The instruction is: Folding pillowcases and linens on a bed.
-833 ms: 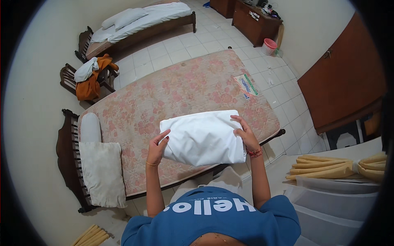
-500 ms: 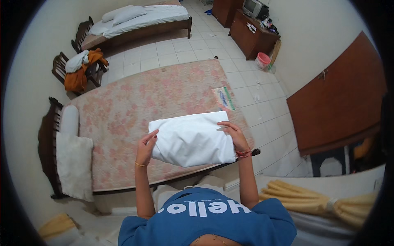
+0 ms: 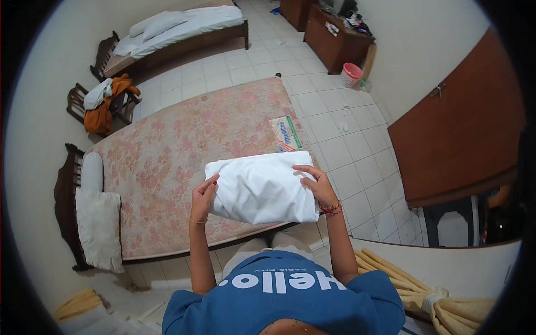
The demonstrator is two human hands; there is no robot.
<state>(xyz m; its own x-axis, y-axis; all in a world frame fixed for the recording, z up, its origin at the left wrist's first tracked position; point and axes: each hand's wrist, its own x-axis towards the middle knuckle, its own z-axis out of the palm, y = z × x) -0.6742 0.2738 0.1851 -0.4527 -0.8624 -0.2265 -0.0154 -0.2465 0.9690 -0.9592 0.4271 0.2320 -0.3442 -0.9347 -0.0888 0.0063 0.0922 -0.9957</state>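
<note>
Head view: both hands, left hand (image 3: 202,196) and right hand (image 3: 316,184), grip the folded white cloth sheet (image 3: 261,188) over the bare flowery mattress (image 3: 167,162). Nothing is spread on it yet.

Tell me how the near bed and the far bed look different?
The near bed shows a bare mattress with pink flowers; the far bed is covered in white sheets. The near bed's pillows lie at its left end; the far bed's lie on top. Both have dark wooden frames.

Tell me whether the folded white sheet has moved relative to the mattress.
Cannot tell: the camera shifted; the folded white sheet stays held over the mattress near edge, between both hands.
</note>
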